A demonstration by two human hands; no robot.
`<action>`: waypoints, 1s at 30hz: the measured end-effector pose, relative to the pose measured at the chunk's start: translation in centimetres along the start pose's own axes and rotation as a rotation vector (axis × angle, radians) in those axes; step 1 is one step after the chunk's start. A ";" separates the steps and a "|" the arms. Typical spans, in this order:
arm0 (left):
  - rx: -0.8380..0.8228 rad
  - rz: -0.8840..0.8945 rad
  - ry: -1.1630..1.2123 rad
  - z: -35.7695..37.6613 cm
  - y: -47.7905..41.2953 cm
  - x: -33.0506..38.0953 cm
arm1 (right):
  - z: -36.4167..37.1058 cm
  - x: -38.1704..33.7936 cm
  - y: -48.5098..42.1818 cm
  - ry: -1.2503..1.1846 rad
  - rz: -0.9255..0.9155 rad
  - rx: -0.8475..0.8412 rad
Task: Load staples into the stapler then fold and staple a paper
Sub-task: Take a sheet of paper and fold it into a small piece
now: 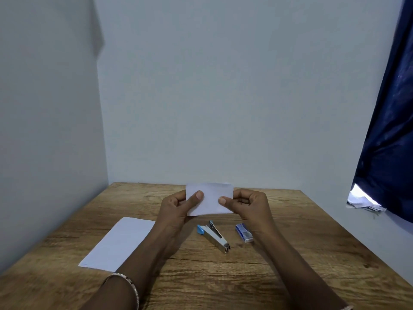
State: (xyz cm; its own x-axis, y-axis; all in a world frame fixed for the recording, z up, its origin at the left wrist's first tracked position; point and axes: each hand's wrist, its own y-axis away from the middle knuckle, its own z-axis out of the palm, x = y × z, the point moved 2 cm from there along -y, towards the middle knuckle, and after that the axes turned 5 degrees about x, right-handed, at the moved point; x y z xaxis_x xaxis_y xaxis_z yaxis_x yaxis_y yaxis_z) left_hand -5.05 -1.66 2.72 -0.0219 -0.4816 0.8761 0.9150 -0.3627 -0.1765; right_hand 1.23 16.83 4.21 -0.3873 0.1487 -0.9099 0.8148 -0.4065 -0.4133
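The left hand [176, 209] pinches the left side of a small folded piece of white paper [211, 198], its thumb lying flat on the face turned toward the person and its other fingers curled behind. The right hand [250, 206] pinches the right side the same way, thumb tip on the front and fingers tucked at the back. The two hands hold the paper upright in the air between them, above the middle of the brown wood-grain table [290, 253] and toward its far edge.

Below the hands, a small silver metal stapler with a light blue end cap [213, 234] lies on the table's middle. It is set at a slant, with its blue end toward the far left and its metal tip toward the near right. Just to its right, apart from it, sits a little blue and white staple box [244, 233]. A flat white sheet of paper [118, 242] lies toward the table's left edge, partly hidden by the left forearm. A thin silver bracelet [131, 285] circles the left wrist. A dark blue curtain [391, 130] hangs beyond the table's right edge.
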 end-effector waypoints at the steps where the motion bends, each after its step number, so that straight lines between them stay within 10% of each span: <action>1: 0.013 -0.010 0.005 -0.1 -0.1 -0.1 | 0.1 0.1 0.0 0.008 -0.006 0.003; 30: 0.076 0.015 0.067 -0.4 -0.7 -0.7 | 0.0 0.7 0.1 -0.050 0.072 0.004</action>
State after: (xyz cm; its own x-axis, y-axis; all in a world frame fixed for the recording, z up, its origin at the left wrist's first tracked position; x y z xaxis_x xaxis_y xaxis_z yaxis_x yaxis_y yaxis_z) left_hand -5.80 -1.35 2.05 -0.0328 -0.5393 0.8414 0.9432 -0.2953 -0.1525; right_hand 1.05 16.87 3.50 -0.3494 0.0736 -0.9341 0.8397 -0.4177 -0.3470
